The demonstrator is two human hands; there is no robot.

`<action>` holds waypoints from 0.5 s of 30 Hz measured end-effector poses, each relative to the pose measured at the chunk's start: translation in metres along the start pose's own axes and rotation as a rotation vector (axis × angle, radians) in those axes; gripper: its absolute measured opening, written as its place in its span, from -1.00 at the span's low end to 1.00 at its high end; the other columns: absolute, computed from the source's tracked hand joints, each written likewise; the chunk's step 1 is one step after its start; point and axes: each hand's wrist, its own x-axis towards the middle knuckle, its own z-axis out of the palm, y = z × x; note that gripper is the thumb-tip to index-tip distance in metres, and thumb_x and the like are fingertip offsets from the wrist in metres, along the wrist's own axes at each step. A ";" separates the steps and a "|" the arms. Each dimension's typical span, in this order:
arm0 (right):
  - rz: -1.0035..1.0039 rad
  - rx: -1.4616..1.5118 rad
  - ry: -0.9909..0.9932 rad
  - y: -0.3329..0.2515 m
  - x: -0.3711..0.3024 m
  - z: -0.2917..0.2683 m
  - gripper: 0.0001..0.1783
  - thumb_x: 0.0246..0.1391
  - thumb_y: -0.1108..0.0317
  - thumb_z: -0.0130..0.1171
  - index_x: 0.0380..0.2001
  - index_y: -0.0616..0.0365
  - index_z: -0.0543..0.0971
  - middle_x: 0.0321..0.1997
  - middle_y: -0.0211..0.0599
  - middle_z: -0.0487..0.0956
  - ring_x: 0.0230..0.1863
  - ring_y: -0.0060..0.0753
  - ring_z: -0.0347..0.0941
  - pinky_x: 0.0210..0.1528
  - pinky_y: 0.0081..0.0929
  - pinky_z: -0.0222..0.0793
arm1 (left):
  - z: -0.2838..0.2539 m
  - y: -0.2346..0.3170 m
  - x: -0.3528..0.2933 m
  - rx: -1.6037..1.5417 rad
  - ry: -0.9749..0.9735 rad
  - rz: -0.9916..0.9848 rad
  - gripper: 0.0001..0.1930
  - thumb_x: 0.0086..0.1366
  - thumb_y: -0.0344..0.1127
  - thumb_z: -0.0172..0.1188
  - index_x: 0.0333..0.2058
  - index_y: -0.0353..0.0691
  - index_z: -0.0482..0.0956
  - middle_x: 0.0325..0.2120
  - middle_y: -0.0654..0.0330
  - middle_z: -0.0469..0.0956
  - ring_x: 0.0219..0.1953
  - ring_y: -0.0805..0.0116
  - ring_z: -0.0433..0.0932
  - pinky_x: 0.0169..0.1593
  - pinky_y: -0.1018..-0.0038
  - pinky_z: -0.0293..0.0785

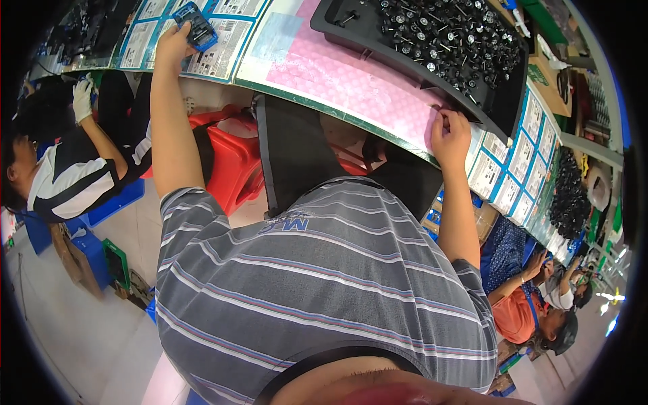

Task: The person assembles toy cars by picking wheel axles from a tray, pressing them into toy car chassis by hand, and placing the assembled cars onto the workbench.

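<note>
Striped shirt [324, 283] nearest; left hand [174, 42] grip closed around blue-cased black device [198, 25]; right hand [450, 131] pinching pink mat [351, 81].

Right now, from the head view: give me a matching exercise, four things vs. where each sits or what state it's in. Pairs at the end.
Things:
1. left hand
2. right hand
3. black tray
4. red stool

Places or states:
A. under the bench, beside the person's left arm
B. holds a blue-cased device over the printed sheets
C. on the pink mat, full of small black parts
D. fingers at the near edge of the pink mat, by the tray's corner

Pairs: 1-B, 2-D, 3-C, 4-A
</note>
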 end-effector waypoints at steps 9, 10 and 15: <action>-0.032 0.012 0.007 -0.005 0.004 -0.001 -0.95 0.04 0.49 0.23 -0.40 0.23 0.59 -0.57 -0.21 0.49 -0.51 -0.18 0.42 -0.41 -0.28 0.34 | 0.011 -0.015 -0.017 0.665 0.347 0.334 -0.07 0.15 0.41 0.14 0.07 -0.49 0.49 -0.08 -0.35 0.56 0.03 -0.20 0.55 0.16 0.15 0.39; -0.018 0.009 0.006 -0.006 0.004 -0.001 -0.95 0.04 0.49 0.23 -0.40 0.23 0.59 -0.56 -0.21 0.49 -0.51 -0.19 0.42 -0.42 -0.29 0.33 | 0.016 -0.022 -0.026 0.730 0.403 0.396 -0.11 0.11 0.37 0.21 0.03 -0.49 0.52 -0.14 -0.31 0.59 -0.01 -0.18 0.57 0.13 0.16 0.41; -0.014 0.009 -0.001 -0.007 0.004 0.000 -0.95 0.04 0.49 0.23 -0.39 0.22 0.59 -0.55 -0.22 0.48 -0.52 -0.21 0.42 -0.43 -0.30 0.33 | 0.016 -0.021 -0.052 0.680 0.423 0.406 -0.26 0.03 0.20 0.39 -0.13 -0.47 0.62 -0.28 -0.19 0.65 -0.15 -0.12 0.64 0.01 0.20 0.50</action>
